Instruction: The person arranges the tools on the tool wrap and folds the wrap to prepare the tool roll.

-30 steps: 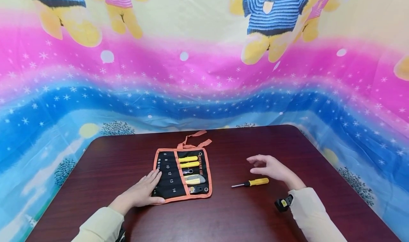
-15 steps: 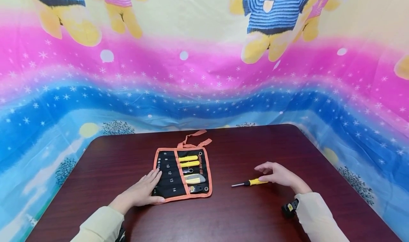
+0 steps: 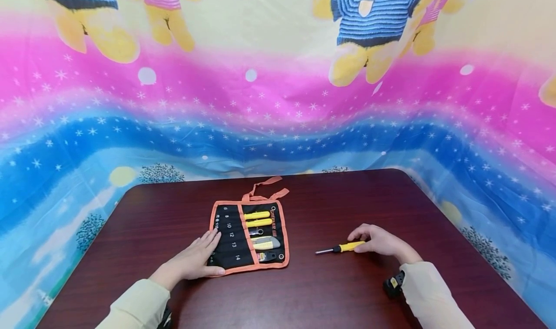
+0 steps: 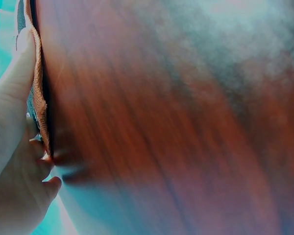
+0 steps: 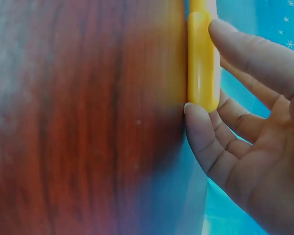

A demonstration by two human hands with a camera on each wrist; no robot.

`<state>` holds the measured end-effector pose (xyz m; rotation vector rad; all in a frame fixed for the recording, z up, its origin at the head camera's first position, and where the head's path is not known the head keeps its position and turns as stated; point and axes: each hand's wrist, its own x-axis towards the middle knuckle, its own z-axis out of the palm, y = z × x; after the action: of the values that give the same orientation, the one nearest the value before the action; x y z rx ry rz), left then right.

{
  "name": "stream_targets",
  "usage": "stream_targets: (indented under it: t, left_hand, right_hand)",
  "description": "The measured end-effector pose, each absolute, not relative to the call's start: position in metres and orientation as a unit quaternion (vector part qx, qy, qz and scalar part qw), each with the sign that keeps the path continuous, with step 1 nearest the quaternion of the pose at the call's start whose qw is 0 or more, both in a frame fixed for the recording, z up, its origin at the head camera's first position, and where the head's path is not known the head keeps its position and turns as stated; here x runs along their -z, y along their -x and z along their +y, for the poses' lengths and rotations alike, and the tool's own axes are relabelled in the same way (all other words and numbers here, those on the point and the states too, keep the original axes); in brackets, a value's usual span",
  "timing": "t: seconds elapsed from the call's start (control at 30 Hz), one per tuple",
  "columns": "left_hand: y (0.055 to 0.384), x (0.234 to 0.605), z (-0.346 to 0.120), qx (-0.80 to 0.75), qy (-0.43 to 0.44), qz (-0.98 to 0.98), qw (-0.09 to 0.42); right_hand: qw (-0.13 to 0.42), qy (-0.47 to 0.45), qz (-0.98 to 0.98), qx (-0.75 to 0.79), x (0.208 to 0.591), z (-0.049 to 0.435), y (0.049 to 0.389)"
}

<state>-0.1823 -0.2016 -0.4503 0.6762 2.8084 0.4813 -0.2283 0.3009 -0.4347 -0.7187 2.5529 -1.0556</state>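
Observation:
A black tool pouch [image 3: 230, 247] with orange trim lies open and flat on the table, its pockets holding several tools, among them a utility knife [image 3: 266, 243]. My left hand [image 3: 188, 261] rests on the pouch's near left part, fingers straight; the left wrist view catches its thumb [image 4: 22, 63] along the orange edge. To the right, a screwdriver [image 3: 347, 246] with a yellow handle lies on the table, shaft pointing left. My right hand [image 3: 382, 242] pinches the handle's end. In the right wrist view, the thumb [image 5: 255, 54] touches the yellow handle [image 5: 201, 63], with curled fingers on its far side.
The dark red wooden table [image 3: 304, 295] has rounded far corners. Orange tie straps [image 3: 265, 189] stretch from the pouch's far edge. A patterned cloth [image 3: 260, 102] hangs round the table's back and sides.
My right hand has come down and to the right onto the screwdriver's handle, and its thumb and fingers have closed on it. My left hand and the pouch have stayed put.

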Motion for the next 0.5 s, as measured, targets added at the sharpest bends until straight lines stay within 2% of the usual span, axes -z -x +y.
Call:
stream_targets:
  t: [0.5]
  left_hand:
    - [0.1814,0.4493,-0.2021,-0.169,-0.231,0.952,0.107]
  right_hand:
    - [0.138,0.263,0.892,0.340,0.4380,0.3001,0.2328]
